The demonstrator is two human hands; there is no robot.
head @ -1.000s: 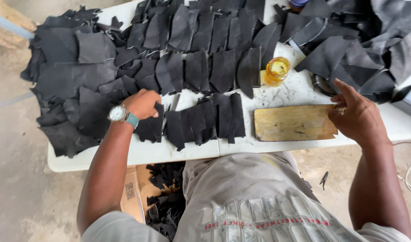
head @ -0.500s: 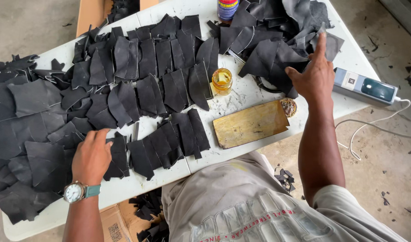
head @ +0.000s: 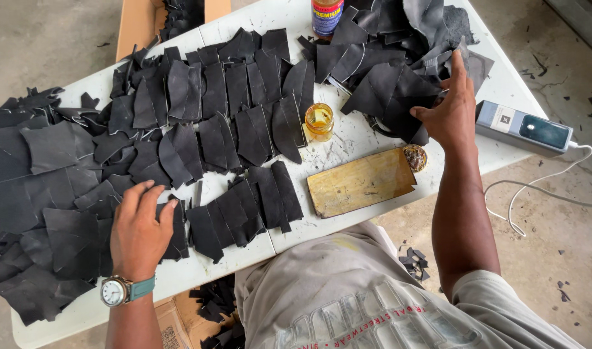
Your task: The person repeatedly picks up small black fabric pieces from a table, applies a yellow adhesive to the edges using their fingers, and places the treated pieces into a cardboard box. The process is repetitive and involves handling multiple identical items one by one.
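Observation:
My left hand [head: 139,229] lies flat, fingers spread, on black leather pieces at the near left of the white table [head: 347,139]. It presses one cut piece [head: 176,229] at the left end of a row of overlapping pieces [head: 244,207]. My right hand [head: 447,110] reaches into the loose pile of black leather [head: 399,58] at the far right, with the fingers on a piece there; I cannot tell if it grips it.
A small glass jar of amber liquid [head: 319,121] stands mid-table. A worn wooden board [head: 362,183] lies near the front edge with a round brush [head: 414,157] at its end. A phone on a grey box [head: 523,128] sits right. A bottle [head: 326,15], cardboard boxes [head: 133,26].
The view has swung so the table sits more to the right. My right hand has reached farther into the leather pile. My left hand stays flat on the pieces.

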